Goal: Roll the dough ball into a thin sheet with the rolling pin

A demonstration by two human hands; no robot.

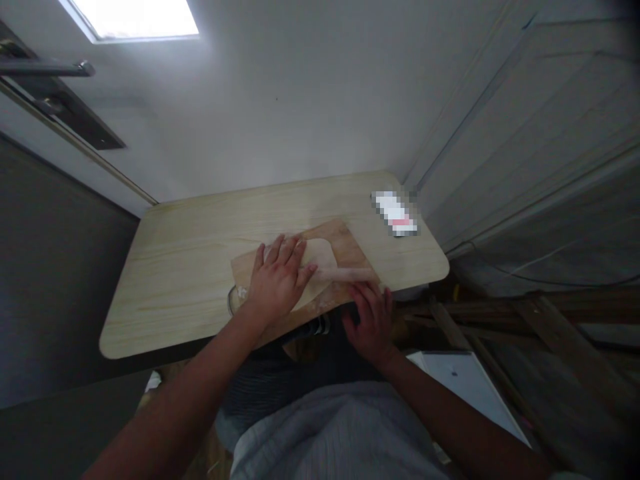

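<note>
A pale, flattened sheet of dough (323, 252) lies on a wooden board (347, 243). My left hand (280, 277) rests on the dough with its fingers stretched and spread, covering part of it. A light rolling pin (353, 274) lies across the dough's right side, its left end close to my left thumb. My right hand (371, 320) is at the board's near right edge, its curled fingers against the pin's right end. How firmly they grip is hard to see in the dim light.
The board overhangs the front edge of a light wood-grain table (190, 267). A blurred-out phone (395, 213) lies at the back right. Behind stands a white door with a metal handle (47, 68). Below right are a white panel (470, 387) and wooden planks (500, 310).
</note>
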